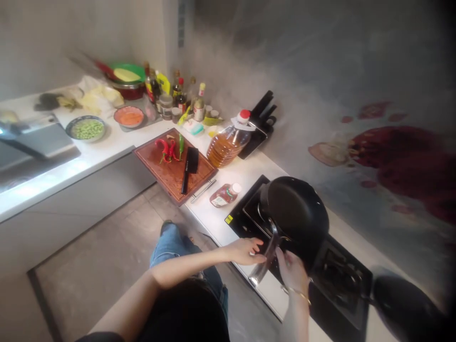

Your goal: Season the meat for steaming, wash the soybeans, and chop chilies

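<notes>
- Far left of the tabletop: a bowl of green peas (86, 128). An orange-filled bowl (128, 116) sat just behind it, toward the wall.
- Corner by the wall: a crowd of sauce bottles (178, 95), well apart from the stove.
- Cutting board (167, 178) lay askew at the tabletop edge. It carried red chillies (166, 149), one green chilli (181, 145) and a black cleaver (190, 166).
- Big oil bottle (228, 145) stood beside the board, with the knife block (260, 123) just behind it.
- Small bottle (224, 194) lay on its side between the board and the stove (342, 280). It was the closest clutter to the hands.
- Left hand (245, 251): fingers stretched out and unclenched, fingertips against the metal handle (265, 256), not wrapped round it.
- Frying pan (295, 213) sat on the stove's near-left burner, dark and empty. Its long axis ran from the bowl down the handle, which pointed back toward the person, slanting lower-left in view.
- Right hand (292, 270): loosely curled just right of the handle, below the pan's rim. I could not tell whether it gripped anything.
- Far right: a second dark pot (406, 304), blurred, on the stove's other end.
</notes>
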